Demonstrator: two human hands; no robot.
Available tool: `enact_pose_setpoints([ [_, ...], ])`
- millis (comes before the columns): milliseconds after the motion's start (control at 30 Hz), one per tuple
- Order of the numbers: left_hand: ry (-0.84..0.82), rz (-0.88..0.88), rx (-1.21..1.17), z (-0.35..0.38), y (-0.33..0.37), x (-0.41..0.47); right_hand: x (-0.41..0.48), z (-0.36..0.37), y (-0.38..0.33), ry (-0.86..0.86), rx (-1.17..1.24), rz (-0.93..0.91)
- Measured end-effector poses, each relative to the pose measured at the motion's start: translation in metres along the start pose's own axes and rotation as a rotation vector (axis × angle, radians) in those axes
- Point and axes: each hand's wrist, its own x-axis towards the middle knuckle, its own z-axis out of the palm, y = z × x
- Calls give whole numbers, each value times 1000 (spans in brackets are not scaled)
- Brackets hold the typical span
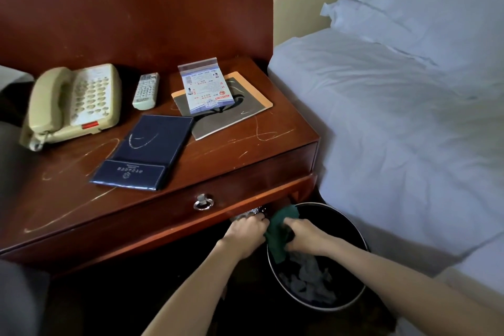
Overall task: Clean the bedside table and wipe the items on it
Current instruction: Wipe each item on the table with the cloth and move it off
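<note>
A scratched wooden bedside table (237, 144) carries a beige telephone (73, 103), a grey remote (146, 91), a dark blue folder (144, 153), a tan-edged booklet (234, 114) and a clear card stand (206, 87) on that booklet. Below the table's front edge, over a black waste bin (351, 224), both hands hold a green cloth (278, 234). My left hand (245, 232) grips its left side and also seems to hold something crumpled and shiny (251, 213). My right hand (305, 234) grips the cloth's right side.
The bin holds crumpled grey paper (308, 278). A bed with white sheets (409, 131) and pillows (425, 0) stands close on the right. The table's drawer has a metal ring pull (203, 202). A red wooden panel (136, 22) backs the table.
</note>
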Motion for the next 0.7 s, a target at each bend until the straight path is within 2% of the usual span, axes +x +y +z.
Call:
enact_pose_setpoints([
  [67,-13,30,-214,-20,-1,-4,-6,-7,-2,-25,51,-44],
  [167,72,39,-437,-44,3,-13,-19,-25,-9,-96,102,-99],
  [367,254,8,-532,-77,9,-37,-42,-65,-33,-229,216,-179],
  [500,406,57,-715,-102,9,-61,-61,-83,-52,-271,504,-222],
  [700,569,33,-939,-134,7,-89,-69,-97,-77,-159,867,-322],
])
